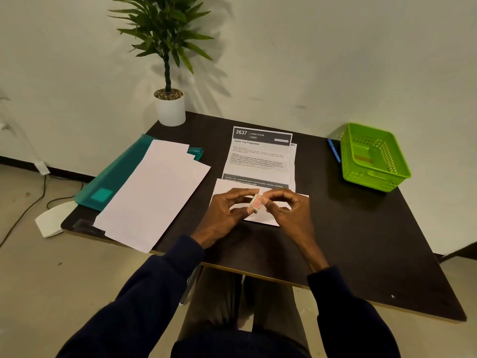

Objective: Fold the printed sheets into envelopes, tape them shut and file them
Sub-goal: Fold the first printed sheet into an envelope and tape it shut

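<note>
A small roll of tape (256,203) with a pinkish core is held between both hands above a folded white envelope (227,187). My left hand (227,213) pinches the roll from the left. My right hand (285,209) pinches it from the right with thumb and forefinger. Behind the envelope lies a stack of printed sheets (260,156) headed "2637 Living Room". Several white envelopes (154,192) lie fanned out to the left, overlapping a teal file folder (113,177).
A green plastic basket (374,156) stands at the dark table's (361,241) right back, with a blue pen (333,150) beside it. A potted plant (169,104) stands at the back left corner. A cable and a white object lie on the floor at the left.
</note>
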